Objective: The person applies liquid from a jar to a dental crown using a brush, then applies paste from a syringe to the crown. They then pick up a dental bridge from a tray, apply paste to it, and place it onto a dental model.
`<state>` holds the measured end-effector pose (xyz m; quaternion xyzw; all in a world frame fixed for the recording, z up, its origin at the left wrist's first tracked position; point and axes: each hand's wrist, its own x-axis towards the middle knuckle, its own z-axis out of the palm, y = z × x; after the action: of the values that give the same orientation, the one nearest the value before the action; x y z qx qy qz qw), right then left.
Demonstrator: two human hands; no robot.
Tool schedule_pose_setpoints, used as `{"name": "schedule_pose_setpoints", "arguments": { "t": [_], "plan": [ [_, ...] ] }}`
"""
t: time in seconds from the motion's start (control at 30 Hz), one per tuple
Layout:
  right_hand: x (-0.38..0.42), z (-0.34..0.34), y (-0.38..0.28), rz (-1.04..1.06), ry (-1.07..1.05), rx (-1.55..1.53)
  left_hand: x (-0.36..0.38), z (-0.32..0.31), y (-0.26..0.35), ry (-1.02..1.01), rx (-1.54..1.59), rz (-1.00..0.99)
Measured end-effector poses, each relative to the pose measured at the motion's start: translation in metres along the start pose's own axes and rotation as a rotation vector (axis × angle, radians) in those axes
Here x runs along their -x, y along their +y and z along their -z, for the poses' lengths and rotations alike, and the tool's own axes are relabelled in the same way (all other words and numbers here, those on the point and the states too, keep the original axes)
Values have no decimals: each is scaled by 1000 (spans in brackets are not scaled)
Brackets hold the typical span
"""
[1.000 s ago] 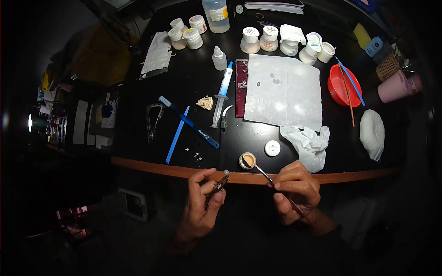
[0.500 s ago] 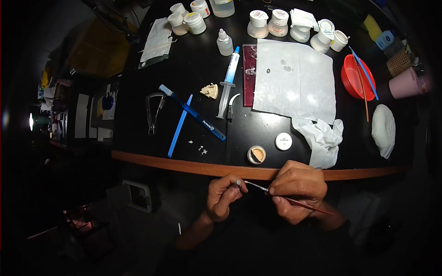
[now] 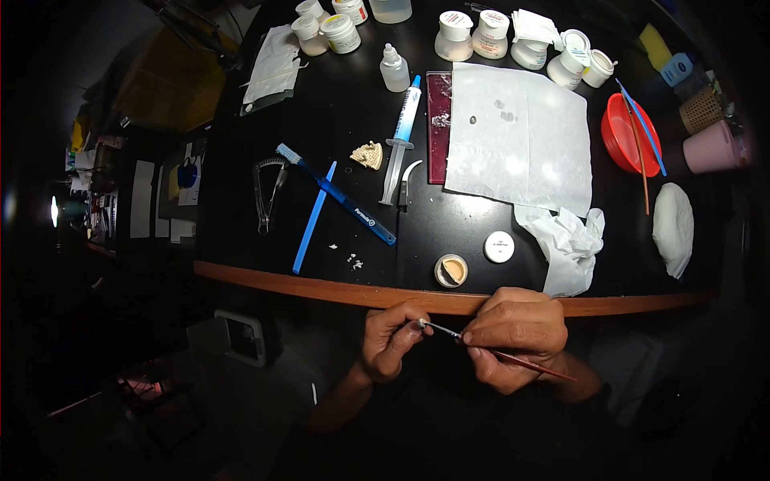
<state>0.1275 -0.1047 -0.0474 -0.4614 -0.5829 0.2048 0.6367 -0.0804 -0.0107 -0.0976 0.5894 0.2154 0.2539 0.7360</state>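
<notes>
Just below the table's front edge, my left hand pinches a tiny pale-and-grey piece that looks like a dental crown between thumb and finger. My right hand grips a thin paintbrush with a reddish-brown handle. The brush's tip meets the crown, or comes very close to it; contact is hard to make out. On the table above my hands stands an open little jar of peach-coloured paste. Its likely white lid lies to the right.
A blue toothbrush, a blue stick, calipers and a syringe lie to the left. White paper covers a dark red slab. Crumpled tissue, a red bowl and several jars stand beyond.
The brush tip has moved slightly left and down, from just short of the crown to right at it. The view has shifted a little.
</notes>
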Motion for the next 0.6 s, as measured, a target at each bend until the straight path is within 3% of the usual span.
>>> {"name": "schedule_pose_setpoints", "arguments": {
  "t": [0.53, 0.6],
  "plan": [
    [1, 3, -1, -28, -2, -36, -2, 1, 5, -19, -62, -6],
    [2, 5, -2, -31, 23, -28, -3, 0, 11, -11, -205, -39]
  ]
}}
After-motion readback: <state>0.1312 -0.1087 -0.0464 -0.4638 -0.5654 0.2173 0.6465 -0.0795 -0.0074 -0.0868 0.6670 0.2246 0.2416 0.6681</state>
